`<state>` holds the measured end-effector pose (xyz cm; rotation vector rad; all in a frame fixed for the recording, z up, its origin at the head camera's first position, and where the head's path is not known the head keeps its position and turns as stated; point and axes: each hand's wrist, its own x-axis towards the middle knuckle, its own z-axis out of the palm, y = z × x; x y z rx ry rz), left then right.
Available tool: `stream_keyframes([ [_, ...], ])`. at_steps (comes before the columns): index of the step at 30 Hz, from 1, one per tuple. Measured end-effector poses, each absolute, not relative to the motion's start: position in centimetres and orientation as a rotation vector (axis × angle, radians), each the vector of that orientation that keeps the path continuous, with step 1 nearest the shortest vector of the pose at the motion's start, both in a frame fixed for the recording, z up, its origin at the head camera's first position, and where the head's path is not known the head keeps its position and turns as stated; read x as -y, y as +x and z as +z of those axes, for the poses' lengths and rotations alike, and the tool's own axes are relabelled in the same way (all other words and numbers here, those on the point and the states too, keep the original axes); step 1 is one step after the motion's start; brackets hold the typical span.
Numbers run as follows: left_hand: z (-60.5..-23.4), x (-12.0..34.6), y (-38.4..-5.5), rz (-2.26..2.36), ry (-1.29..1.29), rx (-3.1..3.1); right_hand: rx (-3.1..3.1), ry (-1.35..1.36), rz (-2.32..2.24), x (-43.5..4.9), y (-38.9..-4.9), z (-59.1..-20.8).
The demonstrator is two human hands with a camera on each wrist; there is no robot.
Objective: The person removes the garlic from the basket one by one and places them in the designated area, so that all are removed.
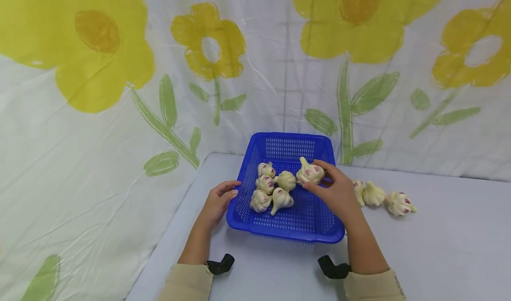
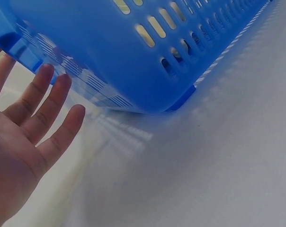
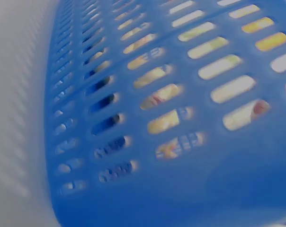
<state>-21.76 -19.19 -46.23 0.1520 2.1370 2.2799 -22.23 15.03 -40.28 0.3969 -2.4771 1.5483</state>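
Note:
A blue plastic basket (image 1: 279,234) with slotted sides stands on the table, several garlic bulbs (image 1: 265,184) grouped in its left half. My right hand (image 1: 337,194) reaches over the basket's right side and holds a garlic bulb (image 1: 311,173) between thumb and fingers, its stem pointing up and left. At the left rim is my left hand (image 1: 217,202), its fingertips right at the edge. In the left wrist view the fingers (image 2: 55,106) of that hand are spread and fairly straight beside the basket wall (image 2: 110,56). The right wrist view shows mostly the slotted basket wall (image 3: 181,189), and the right hand is hidden there.
Three more garlic bulbs (image 1: 374,194) lie in a row on the white tabletop (image 1: 451,239), right of the basket. Behind the table hangs a white cloth (image 1: 263,92) printed with yellow flowers. Black wrist mounts (image 1: 334,267) stick out from both sleeves.

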Motion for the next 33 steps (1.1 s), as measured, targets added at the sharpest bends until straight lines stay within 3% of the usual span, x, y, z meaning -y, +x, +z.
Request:
stream_keyframes([
  [17,-45.9,19.1,-22.0,2.333,0.177,-2.097,2.348,0.082,1.545,-20.2,-22.4,-39.7],
  [33,-46.5,19.2,-22.0,2.324,0.142,-2.093,1.944,-0.534,1.761,-29.0,-21.1,-40.2],
])
